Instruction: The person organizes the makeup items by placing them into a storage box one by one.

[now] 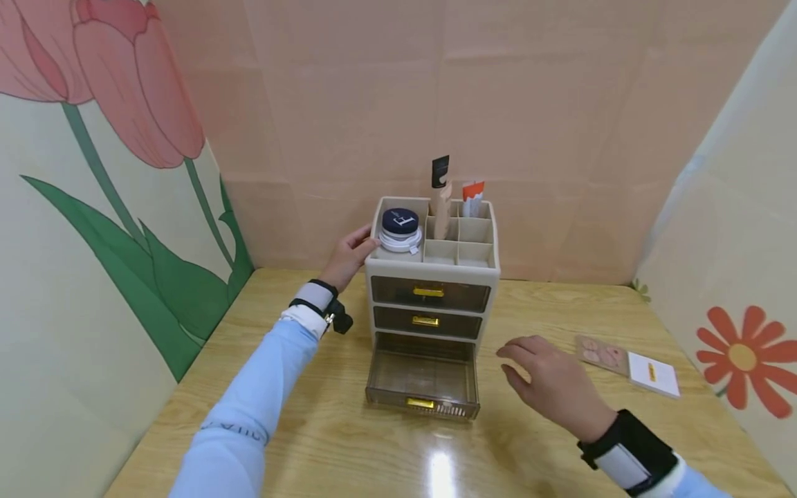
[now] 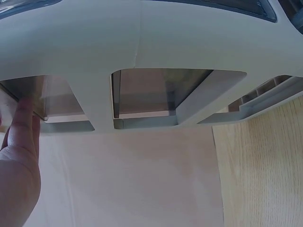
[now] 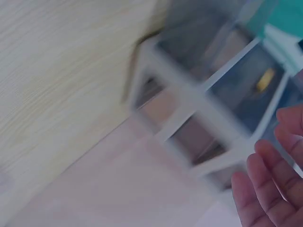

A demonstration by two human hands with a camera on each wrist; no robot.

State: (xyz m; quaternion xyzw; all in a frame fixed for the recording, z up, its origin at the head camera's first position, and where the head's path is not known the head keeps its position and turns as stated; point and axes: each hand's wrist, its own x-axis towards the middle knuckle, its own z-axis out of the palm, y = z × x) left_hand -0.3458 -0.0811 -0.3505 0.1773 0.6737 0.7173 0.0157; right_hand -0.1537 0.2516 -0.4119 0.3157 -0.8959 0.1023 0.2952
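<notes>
A white desktop drawer organizer (image 1: 495,277) stands on the table; its bottom drawer (image 1: 423,377), see-through brown with a gold handle, is pulled out. The two drawers above are closed. My left hand (image 1: 350,257) rests against the organizer's upper left side. In the left wrist view, an extended finger (image 2: 21,127) reaches to an opening in the side wall. My right hand (image 1: 554,380) hovers right of the pulled-out drawer, fingers loosely bent, holding nothing. In the right wrist view, its fingers (image 3: 265,184) appear spread near the blurred organizer.
On top stand a dark-lidded round compact (image 1: 400,221) on white round cases, a beige tube with a black cap (image 1: 441,207) and a red-and-white tube (image 1: 472,199). At right on the table (image 1: 299,429) lie a pinkish palette (image 1: 600,353) and a white card-like item (image 1: 654,375).
</notes>
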